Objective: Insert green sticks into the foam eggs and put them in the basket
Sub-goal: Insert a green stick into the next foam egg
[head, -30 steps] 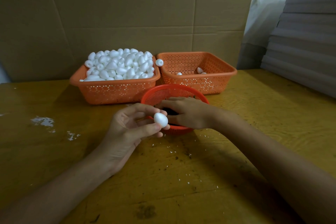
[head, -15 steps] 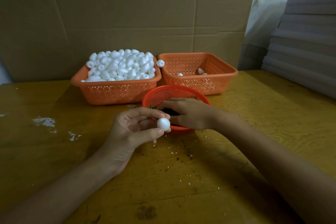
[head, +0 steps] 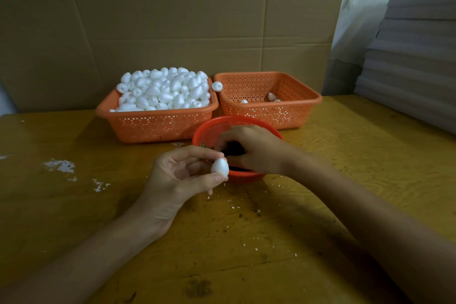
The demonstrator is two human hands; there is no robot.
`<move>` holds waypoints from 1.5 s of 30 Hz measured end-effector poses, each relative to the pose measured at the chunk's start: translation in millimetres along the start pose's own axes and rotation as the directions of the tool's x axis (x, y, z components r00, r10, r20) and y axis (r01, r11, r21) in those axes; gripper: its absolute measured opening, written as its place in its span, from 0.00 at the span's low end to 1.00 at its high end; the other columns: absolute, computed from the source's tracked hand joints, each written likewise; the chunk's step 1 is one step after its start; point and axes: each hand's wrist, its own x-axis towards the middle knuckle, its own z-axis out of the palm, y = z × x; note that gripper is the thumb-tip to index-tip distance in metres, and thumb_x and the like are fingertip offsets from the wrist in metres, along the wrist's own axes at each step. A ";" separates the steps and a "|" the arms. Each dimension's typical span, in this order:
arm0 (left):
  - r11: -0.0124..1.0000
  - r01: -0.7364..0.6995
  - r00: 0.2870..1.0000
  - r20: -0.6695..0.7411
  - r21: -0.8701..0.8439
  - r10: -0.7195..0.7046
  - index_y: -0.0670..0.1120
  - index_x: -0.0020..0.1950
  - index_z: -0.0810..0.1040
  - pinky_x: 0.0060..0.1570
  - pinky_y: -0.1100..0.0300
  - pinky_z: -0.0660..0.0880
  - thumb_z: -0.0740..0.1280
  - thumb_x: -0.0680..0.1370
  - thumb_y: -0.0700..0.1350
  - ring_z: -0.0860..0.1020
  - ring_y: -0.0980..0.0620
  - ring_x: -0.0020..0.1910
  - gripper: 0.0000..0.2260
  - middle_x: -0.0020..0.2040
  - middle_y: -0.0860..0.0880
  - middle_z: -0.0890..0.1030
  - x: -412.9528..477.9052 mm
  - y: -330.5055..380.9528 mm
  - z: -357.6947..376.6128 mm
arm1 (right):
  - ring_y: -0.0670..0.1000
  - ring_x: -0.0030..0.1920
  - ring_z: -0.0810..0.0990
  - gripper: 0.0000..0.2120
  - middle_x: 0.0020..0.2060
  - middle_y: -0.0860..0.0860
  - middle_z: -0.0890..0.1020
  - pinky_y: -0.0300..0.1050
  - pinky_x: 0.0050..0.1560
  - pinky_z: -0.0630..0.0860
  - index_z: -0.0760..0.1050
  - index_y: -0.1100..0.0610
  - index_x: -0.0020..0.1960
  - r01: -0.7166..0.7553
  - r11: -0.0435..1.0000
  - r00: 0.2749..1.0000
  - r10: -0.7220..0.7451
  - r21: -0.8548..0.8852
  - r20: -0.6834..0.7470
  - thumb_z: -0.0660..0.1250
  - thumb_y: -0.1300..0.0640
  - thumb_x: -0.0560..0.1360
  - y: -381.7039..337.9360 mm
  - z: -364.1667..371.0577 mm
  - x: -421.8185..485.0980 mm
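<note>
Foam egg (head: 219, 167) pinched in my left hand (head: 180, 180), right hand (head: 254, 149) curled inside red bowl (head: 209, 128), grip hidden; full basket (head: 153, 126) and near-empty basket (head: 291, 111) beyond both.

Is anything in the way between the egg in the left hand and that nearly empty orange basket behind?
Yes: the right hand, reaching into the round red basket, lies between the egg and the orange basket.

held foam egg (head: 219, 167): plain white
heaped foam eggs (head: 165, 91): white
full basket (head: 153, 127): orange, walls speckled with small holes
nearly empty basket (head: 291, 112): same orange, same perforated pattern
round basket (head: 212, 128): red-orange, fine mesh
green sticks (head: 203, 145): dark green
table (head: 345, 155): yellow-brown wood grain, white patches, dark specks
cardboard (head: 172, 20): plain brown
stacked boards (head: 414, 57): grey
</note>
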 end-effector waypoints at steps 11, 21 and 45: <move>0.986 -0.012 0.992 -0.128 -0.167 -0.010 0.46 0.53 0.86 0.34 0.59 0.79 0.80 0.68 0.44 0.86 0.42 0.46 0.15 0.52 0.37 0.86 5.5 3.0 -3.6 | 0.48 0.49 0.81 0.05 0.47 0.46 0.84 0.53 0.51 0.77 0.82 0.54 0.51 0.019 1.000 0.963 -0.015 0.011 -0.268 0.74 0.56 0.76 2.5 10.0 1.3; 0.975 -0.080 0.968 -0.251 -0.210 0.025 0.47 0.55 0.88 0.43 0.61 0.80 0.80 0.66 0.45 0.84 0.47 0.49 0.17 0.52 0.40 0.86 11.7 2.1 -10.7 | 0.44 0.47 0.87 0.08 0.44 0.48 0.89 0.52 0.58 0.82 0.85 0.55 0.52 0.019 0.911 0.962 0.096 0.413 -0.257 0.79 0.58 0.73 9.7 0.9 1.8; 0.994 -0.107 0.936 -0.336 0.013 0.105 0.49 0.52 0.87 0.43 0.61 0.82 0.82 0.65 0.47 0.87 0.43 0.48 0.16 0.51 0.41 0.88 10.2 1.3 -9.2 | 0.54 0.46 0.89 0.15 0.42 0.59 0.88 0.56 0.57 0.84 0.74 0.67 0.48 0.132 0.807 0.979 -0.017 0.576 -0.201 0.80 0.68 0.71 -1.6 0.2 -3.0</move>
